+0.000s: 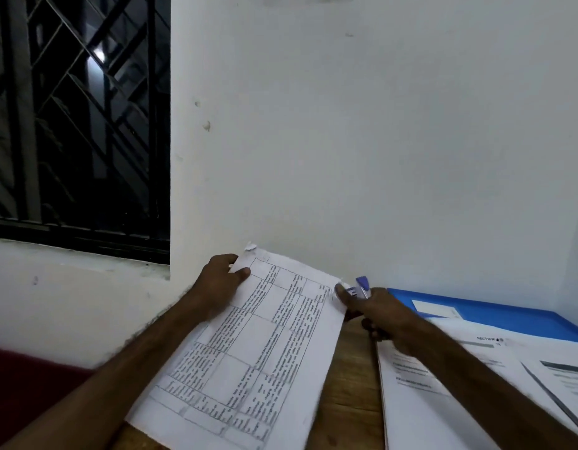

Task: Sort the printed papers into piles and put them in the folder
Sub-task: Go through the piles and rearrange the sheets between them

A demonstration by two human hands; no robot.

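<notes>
A printed sheet with a table of text point(258, 352) is held tilted above the wooden table's left part. My left hand point(221, 280) pinches its far left corner, thumb on top. My right hand point(378, 311) is at the sheet's far right corner, closed around a small blue-and-white object that looks like a stapler point(360, 285), with the forefinger touching the paper's edge. A blue folder point(508, 315) lies flat at the back right against the wall. In front of it lies a pile of printed papers point(443, 384), partly under my right forearm.
More printed sheets point(567, 378) overlap the pile at the far right. A strip of bare wooden table point(352, 384) shows between the held sheet and the pile. A white wall stands close behind. A barred dark window point(76, 125) is at upper left, a dark red surface point(28, 384) at lower left.
</notes>
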